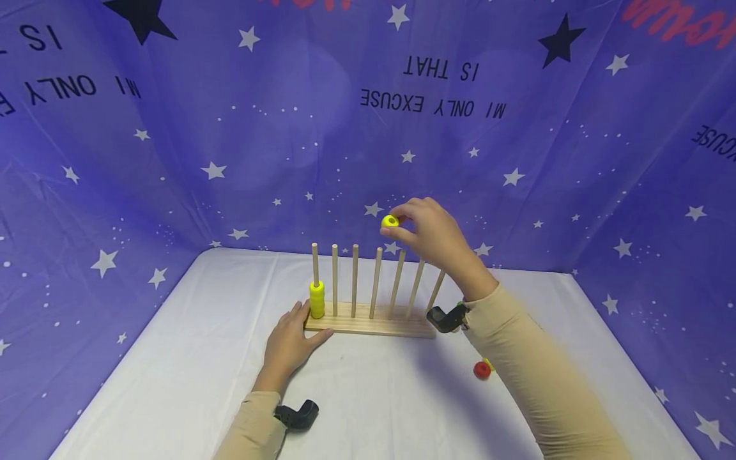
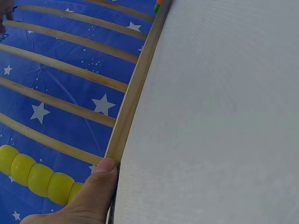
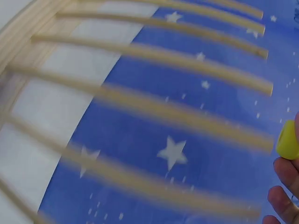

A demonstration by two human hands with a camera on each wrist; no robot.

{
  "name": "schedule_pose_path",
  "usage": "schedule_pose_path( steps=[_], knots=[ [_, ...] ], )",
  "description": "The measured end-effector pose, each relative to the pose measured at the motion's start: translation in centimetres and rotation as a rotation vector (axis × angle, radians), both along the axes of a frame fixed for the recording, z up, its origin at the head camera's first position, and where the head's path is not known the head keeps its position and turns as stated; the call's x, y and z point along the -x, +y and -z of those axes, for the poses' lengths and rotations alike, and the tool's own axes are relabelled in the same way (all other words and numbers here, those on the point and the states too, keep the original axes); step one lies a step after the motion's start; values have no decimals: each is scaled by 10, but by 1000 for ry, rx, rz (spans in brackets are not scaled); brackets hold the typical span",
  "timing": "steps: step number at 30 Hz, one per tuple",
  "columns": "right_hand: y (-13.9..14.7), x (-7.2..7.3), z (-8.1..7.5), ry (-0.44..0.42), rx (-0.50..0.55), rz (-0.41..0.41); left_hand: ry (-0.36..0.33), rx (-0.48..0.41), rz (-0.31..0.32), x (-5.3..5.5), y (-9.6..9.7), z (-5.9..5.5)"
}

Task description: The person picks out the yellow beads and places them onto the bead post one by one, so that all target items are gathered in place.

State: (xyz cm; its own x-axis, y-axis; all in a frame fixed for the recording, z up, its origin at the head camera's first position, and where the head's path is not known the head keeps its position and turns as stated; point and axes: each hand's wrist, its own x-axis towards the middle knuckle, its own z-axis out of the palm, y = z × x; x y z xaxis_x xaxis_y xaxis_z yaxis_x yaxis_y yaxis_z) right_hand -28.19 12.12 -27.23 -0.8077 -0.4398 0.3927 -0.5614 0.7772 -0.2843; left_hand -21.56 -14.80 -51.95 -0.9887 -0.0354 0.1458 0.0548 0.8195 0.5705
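Note:
A wooden peg stand (image 1: 374, 328) with a row of several upright pegs rests on the table. Yellow beads (image 1: 317, 300) are stacked on its leftmost peg; the other pegs are bare where they show. My left hand (image 1: 289, 343) holds the stand's left end, the thumb (image 2: 103, 170) against the base's front edge and the fingers at its left side. Above the middle pegs, my right hand (image 1: 428, 233) pinches one yellow bead (image 1: 390, 221) between thumb and fingers, its hole partly showing. That bead (image 3: 288, 141) appears at the right edge of the right wrist view, past the peg tips.
On the table right of the stand lies a red bead (image 1: 482, 370), with a yellow piece (image 1: 489, 363) partly behind my right sleeve. Green and orange pieces (image 2: 158, 6) peek out beyond the stand's far end. A blue star-printed cloth (image 1: 345, 160) hangs behind the white table (image 1: 201, 358).

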Motion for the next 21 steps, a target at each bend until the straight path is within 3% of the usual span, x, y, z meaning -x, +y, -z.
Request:
schedule_pose_path(
  steps=[7, 14, 21],
  knots=[
    [-42, -7, -1, 10, -16, -79, -13, 3, -1, -1, 0, -1],
    [-83, -16, 2, 1, -56, -136, 25, 7, 12, -1, -2, -2],
    [-105, -20, 5, 10, -103, -152, 16, 1, 22, 0, -3, -1]
  ],
)
